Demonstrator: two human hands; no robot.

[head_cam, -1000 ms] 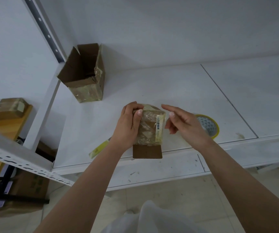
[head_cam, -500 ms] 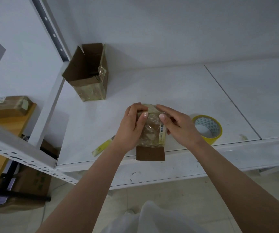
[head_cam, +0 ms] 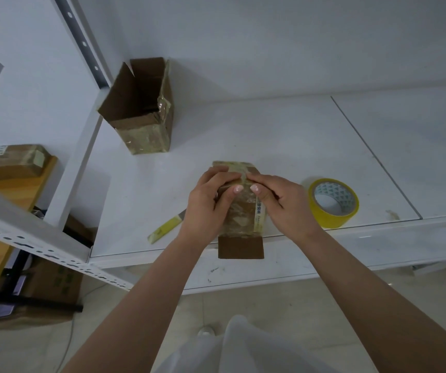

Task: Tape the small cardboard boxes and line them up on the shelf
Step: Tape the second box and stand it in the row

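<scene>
While both hands were clamped on the small box (head_cam: 240,211), I read its long axis as running straight away from me, near end hanging over the front lip of the shelf (head_cam: 270,125) with one brown flap (head_cam: 240,247) hinged down below the edge. My left hand (head_cam: 205,208) gripped the left flank, thumb pressed on top; my right hand (head_cam: 283,205) gripped the right flank, its thumb meeting the left one at the centre seam, where old clear tape crossed the top. Neither hand was released or idle. The box sat directly between them, so neither was nearer.

The yellow tape roll (head_cam: 333,203) lay flat on the shelf just beside my right wrist, well apart from the left, so I judged the right hand the natural one to fetch it while the left held the box steady. A yellow cutter (head_cam: 164,230) lay on the shelf near the left forearm. The open box (head_cam: 142,106) stood upright at the back left, well apart from both hands, flaps up and unsealed.
</scene>
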